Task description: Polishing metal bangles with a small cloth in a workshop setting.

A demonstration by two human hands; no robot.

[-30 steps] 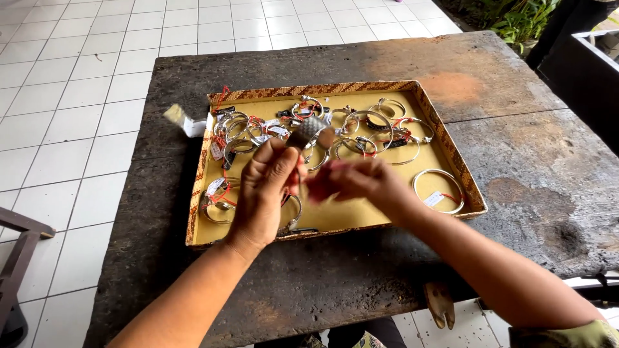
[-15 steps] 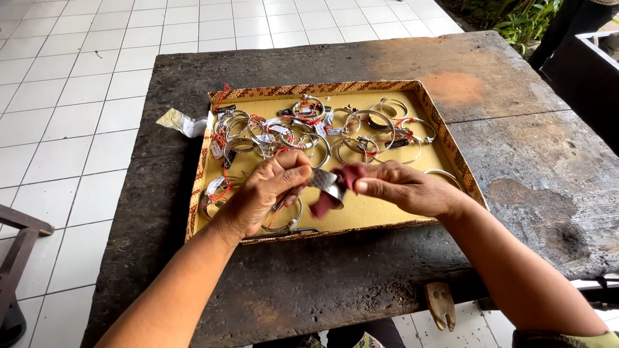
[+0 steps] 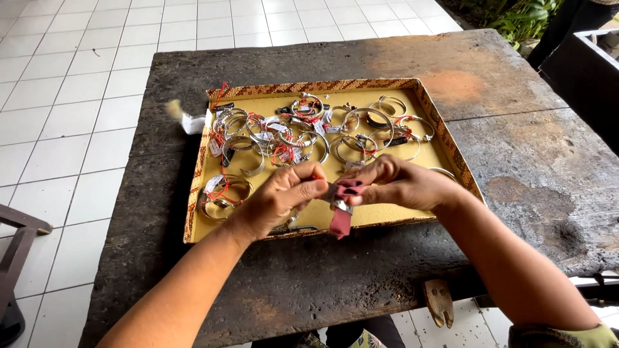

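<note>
Hands working over shallow yellow tray (image 3: pixel 425 103) holding silver bangles (image 3: pixel 303 132): left hand (image 3: pixel 280 200), right hand (image 3: pixel 400 183) both pinching dark-red cloth strip (image 3: pixel 342 216) around metal piece; tray front strip lying bare.

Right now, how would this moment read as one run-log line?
left hand: pinches bangle | right hand: rubs it with red cloth | under: yellow tray of bangles

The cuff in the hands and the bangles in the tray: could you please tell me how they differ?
The cuff is held above the tray between the left hand and right hand; the bangles lie loose inside. A red cloth wraps the cuff; the bangles carry tags on red string. Both look silvery.
</note>
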